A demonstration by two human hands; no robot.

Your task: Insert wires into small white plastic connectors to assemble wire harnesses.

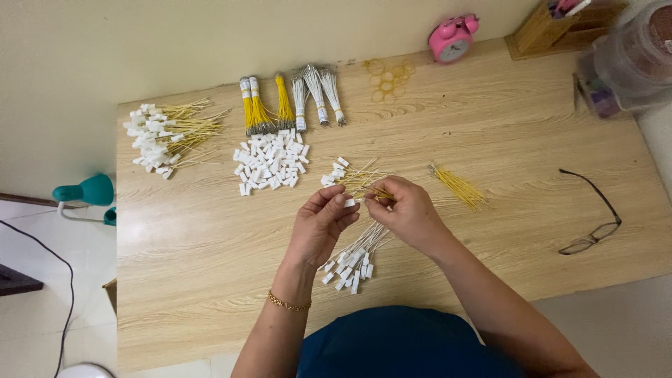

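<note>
Left hand (320, 225) pinches small white connector (349, 203); right hand (408, 211) grips yellow wire (379, 192), long axis toward 10 o'clock, tip just beside connector. Right hand nearer wire.

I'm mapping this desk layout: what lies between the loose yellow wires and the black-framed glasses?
In the head view, only bare wooden tabletop lies between the loose yellow wires and the black-framed glasses.

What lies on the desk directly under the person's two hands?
Under the left hand and right hand lies a fan of white wires with white connectors on the desk. The wires' upper ends are hidden by the hands.
</note>
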